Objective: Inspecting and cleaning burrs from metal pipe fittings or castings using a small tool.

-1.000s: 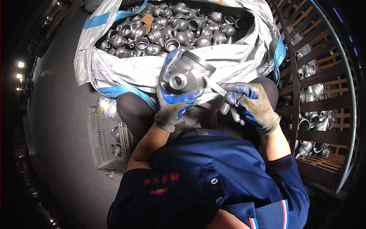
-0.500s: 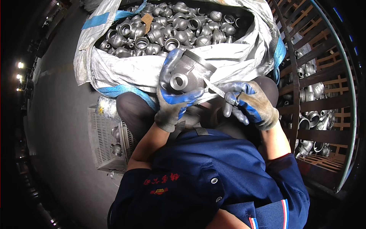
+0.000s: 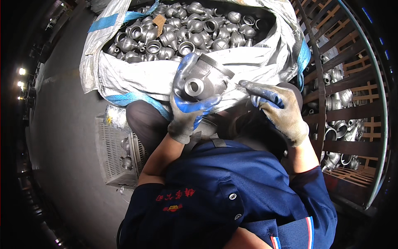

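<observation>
My left hand (image 3: pixel 185 97), in a grey glove with a blue palm, grips a grey metal pipe-fitting casting (image 3: pixel 211 79) from its left side and below. The casting has a ribbed, threaded-looking collar at its upper right and a round open port toward me. To its right is my right hand (image 3: pixel 273 103), gloved alike, with the index finger stretched toward the casting and the other fingers curled. It holds a thin flat metal file (image 3: pixel 237 86); only a short pale end shows beside the fingertip, apart from the casting.
A white bulk bag (image 3: pixel 157 74) with blue straps stands ahead, filled with several similar castings (image 3: pixel 195 27). At the left, a plastic crate (image 3: pixel 112 153) holds small castings on the floor. A slatted metal cage (image 3: pixel 352 112) with more castings rises at the right.
My right hand has drawn back slightly right and turned, its index finger now extended. The file, earlier seen lengthwise against the casting, now barely shows. My left hand and the casting stay nearly still.
</observation>
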Motion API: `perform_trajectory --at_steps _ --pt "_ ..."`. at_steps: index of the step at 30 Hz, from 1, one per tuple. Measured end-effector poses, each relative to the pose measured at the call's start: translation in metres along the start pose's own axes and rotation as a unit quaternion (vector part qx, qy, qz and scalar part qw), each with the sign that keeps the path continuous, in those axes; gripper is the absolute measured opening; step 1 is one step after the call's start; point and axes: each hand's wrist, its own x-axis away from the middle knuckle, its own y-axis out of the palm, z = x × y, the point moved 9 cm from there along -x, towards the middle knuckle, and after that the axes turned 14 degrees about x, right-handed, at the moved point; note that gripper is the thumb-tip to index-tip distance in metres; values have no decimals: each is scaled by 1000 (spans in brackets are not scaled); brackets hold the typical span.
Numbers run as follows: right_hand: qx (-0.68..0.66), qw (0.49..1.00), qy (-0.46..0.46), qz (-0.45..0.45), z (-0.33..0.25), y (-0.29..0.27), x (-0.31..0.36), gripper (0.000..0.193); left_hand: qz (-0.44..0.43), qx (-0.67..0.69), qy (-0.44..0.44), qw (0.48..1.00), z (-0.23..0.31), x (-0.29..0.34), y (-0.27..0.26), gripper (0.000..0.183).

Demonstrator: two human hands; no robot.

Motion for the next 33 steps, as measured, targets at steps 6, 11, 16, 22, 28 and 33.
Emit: perform_trajectory --at_steps 6,11,16,22,28,33 --pt "102 995 18 -11 -2 4 3 31 29 31 -48 998 -7 2 -1 88" --pt "138 990 -8 -12 -8 5 2 36 14 22 -16 1000 0 1 2 79" --pt "110 993 9 -28 -4 5 4 40 35 22 -6 999 -5 4 -9 68" --pt "119 993 -6 6 -11 6 4 43 69 50 -43 995 -13 9 -17 65" --pt "214 976 -41 14 -19 9 9 44 74 97 -64 990 -9 7 -8 82" --pt "-9 1000 4 -9 -5 12 7 32 69 81 -52 993 -5 4 -8 82"
